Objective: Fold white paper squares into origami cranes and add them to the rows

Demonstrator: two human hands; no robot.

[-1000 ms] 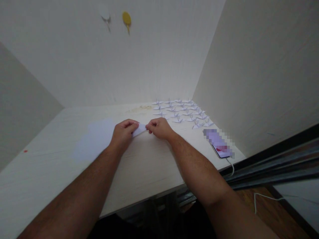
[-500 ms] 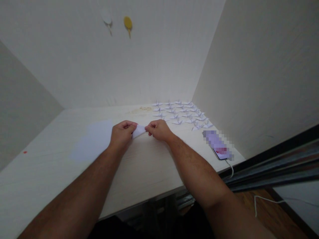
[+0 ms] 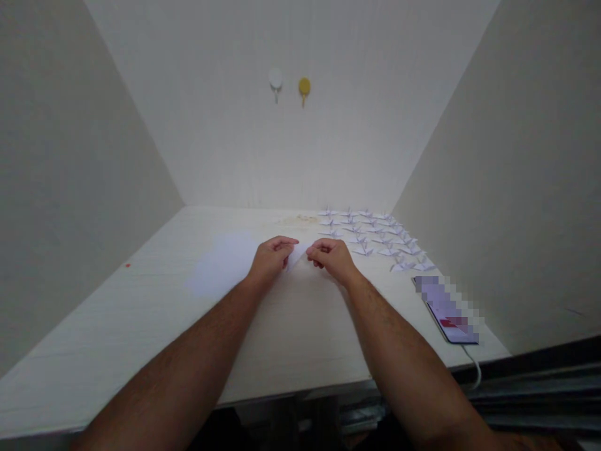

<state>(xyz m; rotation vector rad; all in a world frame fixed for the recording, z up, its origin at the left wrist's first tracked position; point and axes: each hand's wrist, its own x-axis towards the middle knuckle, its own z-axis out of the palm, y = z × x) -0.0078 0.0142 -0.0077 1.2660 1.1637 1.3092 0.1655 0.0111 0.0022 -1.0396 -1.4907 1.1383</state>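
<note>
A small folded piece of white paper point(image 3: 296, 255) is held up between my two hands, over the middle of the table. My left hand point(image 3: 273, 258) pinches its left side, thumb on the near face. At the upper right corner, my right hand point(image 3: 331, 257) grips the paper between thumb and fingertips, its other fingers curled. The paper's far side and the folds under my fingers are hidden. To the right of my right hand stand rows of white folded paper cranes point(image 3: 363, 249). Left of my left hand lie white paper sheets point(image 3: 220, 260) on the table.
The pale table point(image 3: 291, 351) is bounded by walls at the back and sides. A phone point(image 3: 444, 313) with a white cable point(image 3: 474, 363) lies near the right edge. A white hook point(image 3: 275, 80) and a yellow hook point(image 3: 304, 86) are on the back wall.
My view has swung to the left, so everything sits further right in the picture. The folded paper has tilted more steeply between my hands, and both hands still hold it.
</note>
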